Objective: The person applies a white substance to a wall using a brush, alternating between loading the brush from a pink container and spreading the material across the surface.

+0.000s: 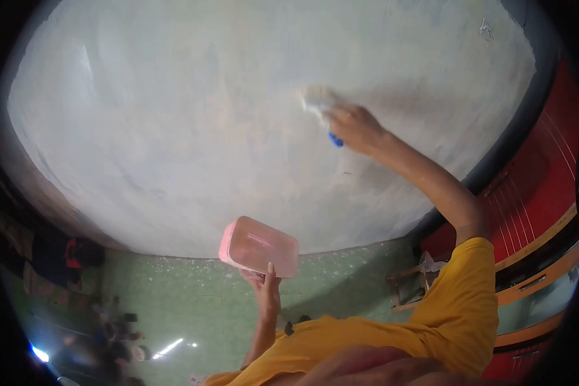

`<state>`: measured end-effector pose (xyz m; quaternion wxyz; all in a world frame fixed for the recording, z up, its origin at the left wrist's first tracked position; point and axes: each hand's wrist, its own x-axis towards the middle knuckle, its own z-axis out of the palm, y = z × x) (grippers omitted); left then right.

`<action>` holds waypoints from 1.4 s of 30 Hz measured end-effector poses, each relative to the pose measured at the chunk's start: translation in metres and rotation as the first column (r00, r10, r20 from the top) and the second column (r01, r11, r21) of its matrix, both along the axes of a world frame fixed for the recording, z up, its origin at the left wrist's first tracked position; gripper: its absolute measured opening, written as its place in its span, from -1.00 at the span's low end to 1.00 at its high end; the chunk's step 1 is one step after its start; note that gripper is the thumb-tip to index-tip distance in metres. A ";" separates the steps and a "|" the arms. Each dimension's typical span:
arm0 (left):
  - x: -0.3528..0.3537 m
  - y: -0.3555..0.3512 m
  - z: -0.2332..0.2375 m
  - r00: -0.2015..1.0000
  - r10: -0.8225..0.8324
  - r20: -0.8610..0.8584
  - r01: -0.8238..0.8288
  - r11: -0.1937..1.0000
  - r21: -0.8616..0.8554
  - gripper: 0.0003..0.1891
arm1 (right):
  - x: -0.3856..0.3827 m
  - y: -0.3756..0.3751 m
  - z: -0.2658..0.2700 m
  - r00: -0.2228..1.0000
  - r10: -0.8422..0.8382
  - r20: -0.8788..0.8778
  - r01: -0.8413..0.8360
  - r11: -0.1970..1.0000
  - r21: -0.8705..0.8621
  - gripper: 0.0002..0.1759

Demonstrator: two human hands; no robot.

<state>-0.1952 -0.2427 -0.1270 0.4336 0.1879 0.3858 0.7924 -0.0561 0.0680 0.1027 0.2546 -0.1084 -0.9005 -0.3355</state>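
Observation:
A large wall (193,128), coated in patchy white and grey, fills most of the view. My right hand (356,128) is raised against it, fingers closed around a paintbrush (313,101). The brush has a pale, blurred head touching or very close to the wall, and its blue handle end pokes out below my fist. Lower down, my left hand (267,282) grips a pink plastic container (264,243) by its near edge, thumb over the rim. The container is tilted, and its inside looks smeared with a thin pinkish-white film.
Green floor (186,289) runs along the wall's foot, speckled white. At the right stand red furniture (514,206) with wooden trim and a small wooden stool (402,289) beside a clear plastic bag (431,264). Dark clutter (58,257) lies at the left.

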 end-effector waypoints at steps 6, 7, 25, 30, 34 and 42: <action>0.002 -0.005 0.006 1.000 -0.009 -0.015 0.008 0.999 -0.035 -0.17 | 0.025 0.016 0.081 0.969 -0.134 -0.206 0.050 0.928 -0.369 -0.80; 0.002 -0.005 0.003 1.000 -0.002 -0.023 0.002 0.999 -0.035 -0.16 | 0.029 0.012 0.129 0.924 -0.344 -0.166 0.205 0.813 -0.546 -0.79; 0.015 -0.017 -0.003 1.000 -0.017 -0.016 0.016 0.999 -0.030 -0.14 | 0.063 0.011 0.073 0.979 -0.203 -0.021 0.178 0.900 -0.398 -0.89; 0.016 -0.015 -0.006 1.000 0.005 -0.026 -0.006 1.000 -0.023 -0.13 | 0.080 0.061 0.203 0.850 0.093 -0.518 -0.146 0.987 -0.064 -0.76; 0.018 -0.017 -0.007 1.000 0.005 -0.015 -0.005 1.000 -0.013 -0.15 | 0.059 0.000 0.257 0.874 -0.104 -0.476 0.083 0.995 -0.063 -0.82; 0.022 -0.023 -0.005 1.000 -0.023 -0.018 0.022 0.999 -0.043 -0.12 | 0.057 0.011 0.086 0.989 -0.122 -0.083 0.123 0.992 0.007 -0.84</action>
